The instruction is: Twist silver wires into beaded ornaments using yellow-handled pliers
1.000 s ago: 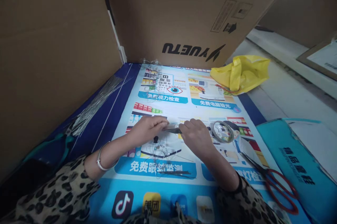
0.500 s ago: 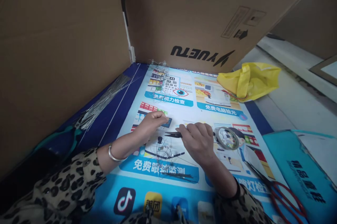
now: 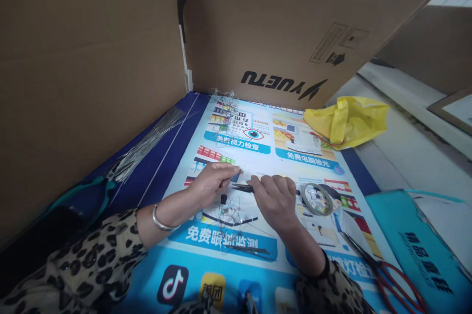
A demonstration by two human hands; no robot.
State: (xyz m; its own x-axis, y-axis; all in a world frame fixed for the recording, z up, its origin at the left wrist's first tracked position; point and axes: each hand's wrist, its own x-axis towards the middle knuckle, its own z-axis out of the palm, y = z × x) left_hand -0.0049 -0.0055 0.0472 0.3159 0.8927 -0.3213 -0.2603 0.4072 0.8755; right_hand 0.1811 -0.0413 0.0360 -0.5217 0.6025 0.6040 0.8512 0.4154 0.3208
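Note:
My left hand (image 3: pixel 216 180) is closed in a pinch, thumb and forefinger together. Whatever lies between those fingertips is too small to make out. To its right, my right hand (image 3: pixel 276 202) is wrapped round black needle-nose pliers (image 3: pixel 244 188), whose slim jaws point left at my left fingers, a small gap away. Beneath both hands, a tangle of thin wire with small beads (image 3: pixel 231 215) lies on the printed poster (image 3: pixel 254 157). Several dark thin pieces (image 3: pixel 250 251) rest just below it. A round clear dish (image 3: pixel 317 199) holding small beads sits beside my right hand.
Cardboard walls (image 3: pixel 258 24) rise at the back and left. A bundle of straight wires (image 3: pixel 149 144) and teal-handled pliers (image 3: pixel 106 186) lie left. More beaded wire (image 3: pixel 226 112) is at the back. Rightward are a yellow bag (image 3: pixel 346 122), red-handled scissors (image 3: pixel 383 267) and a teal packet (image 3: pixel 409 235).
My left hand has turned slightly, with its fingertips now reaching further right. The right hand keeps its grip on the pliers. The whole view has shifted a little.

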